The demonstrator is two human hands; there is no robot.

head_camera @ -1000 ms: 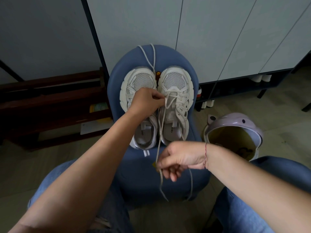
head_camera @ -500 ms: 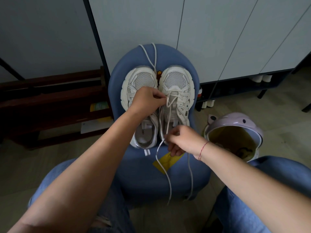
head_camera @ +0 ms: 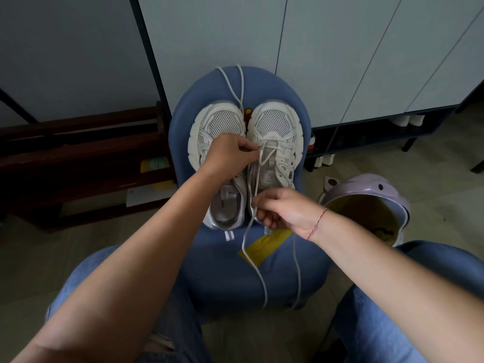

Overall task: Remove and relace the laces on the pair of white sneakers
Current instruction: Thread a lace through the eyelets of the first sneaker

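On the blue padded stool (head_camera: 222,273), the two mesh-toed white sneakers (head_camera: 222,124) lie side by side, toes toward its far edge. The right sneaker (head_camera: 280,124) has its thin lace (head_camera: 256,183) running along the shoe's long axis. The left hand (head_camera: 230,155) pinches it in its fingers at the toe-end eyelets, and the right hand (head_camera: 284,209) pinches the same strand by the heel, so it is probably the hand to feed the limp tails draped over the near edge.
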